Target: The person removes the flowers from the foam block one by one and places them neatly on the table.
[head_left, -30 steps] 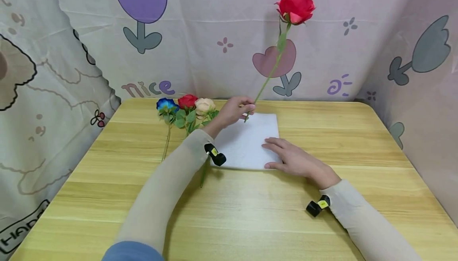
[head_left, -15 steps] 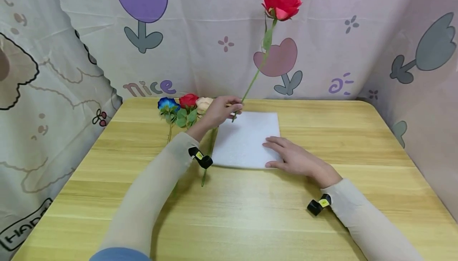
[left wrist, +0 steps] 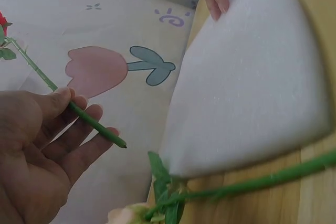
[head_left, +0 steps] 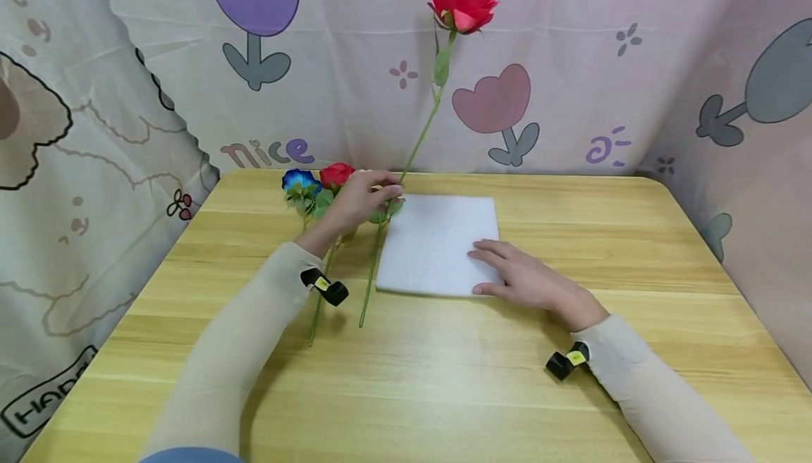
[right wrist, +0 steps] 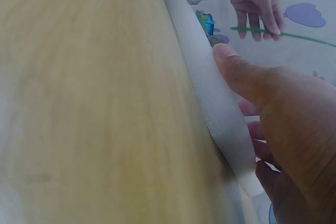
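An upright red rose (head_left: 463, 1) leans a little to the right, its green stem pinched near the lower end between the thumb and fingers of my left hand (head_left: 358, 202). In the left wrist view the stem (left wrist: 92, 121) crosses the fingers and its cut tip sticks out past them. My right hand (head_left: 529, 276) rests on the right edge of a white foam sheet (head_left: 438, 244), fingers spread and relaxed. A blue rose (head_left: 300, 182) and another red rose (head_left: 336, 174) lie left of the sheet. A cream rose (left wrist: 128, 214) is mostly hidden behind my left hand in the head view.
The roses' long stems (head_left: 370, 273) run toward me over the wooden table (head_left: 431, 378), one close along the sheet's left edge. A patterned cloth (head_left: 355, 96) hangs behind the table and at both sides.
My left hand has moved left with the red rose, from over the foam sheet to over the lying roses. The right hand has stayed on the sheet.
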### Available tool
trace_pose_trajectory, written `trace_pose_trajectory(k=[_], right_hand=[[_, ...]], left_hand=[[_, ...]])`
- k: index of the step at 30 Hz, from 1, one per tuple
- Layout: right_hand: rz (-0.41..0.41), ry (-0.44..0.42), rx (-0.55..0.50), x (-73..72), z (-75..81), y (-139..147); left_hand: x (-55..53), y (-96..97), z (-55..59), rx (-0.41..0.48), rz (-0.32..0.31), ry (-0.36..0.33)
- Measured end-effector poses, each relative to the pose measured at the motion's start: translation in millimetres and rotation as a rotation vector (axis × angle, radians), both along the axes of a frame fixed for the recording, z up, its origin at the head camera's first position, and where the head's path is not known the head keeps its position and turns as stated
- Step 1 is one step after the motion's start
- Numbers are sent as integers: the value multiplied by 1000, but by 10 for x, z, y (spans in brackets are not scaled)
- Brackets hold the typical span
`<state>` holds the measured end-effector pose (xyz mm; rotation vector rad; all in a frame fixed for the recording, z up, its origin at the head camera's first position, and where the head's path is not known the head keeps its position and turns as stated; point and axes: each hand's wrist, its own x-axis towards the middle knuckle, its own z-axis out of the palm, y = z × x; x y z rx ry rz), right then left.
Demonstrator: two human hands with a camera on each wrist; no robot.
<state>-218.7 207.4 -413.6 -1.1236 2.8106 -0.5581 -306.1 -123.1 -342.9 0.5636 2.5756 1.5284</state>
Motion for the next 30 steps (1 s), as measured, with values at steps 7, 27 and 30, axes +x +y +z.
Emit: trace_pose_trajectory(k=[7, 27, 30], right_hand=[[-2, -5, -1, 6, 10, -1], [-2, 0, -6, 10, -1, -8], [1, 2, -6, 11, 1, -11]], left_hand=[[87, -194, 28, -16, 10, 7], [449, -665, 59, -47, 17, -74], [500, -742, 58, -56, 31, -75]])
